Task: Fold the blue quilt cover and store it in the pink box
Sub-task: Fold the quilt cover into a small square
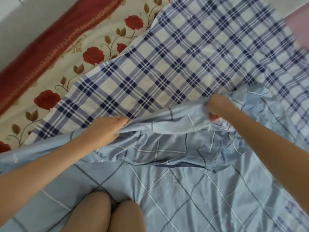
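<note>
We had the blue cover (192,190) spread over the bed, its plaid side (167,64) turned up beyond our hands. Our left hand (107,128) and right hand (215,106) each had fingers closed on its bunched edge, well apart.
</note>
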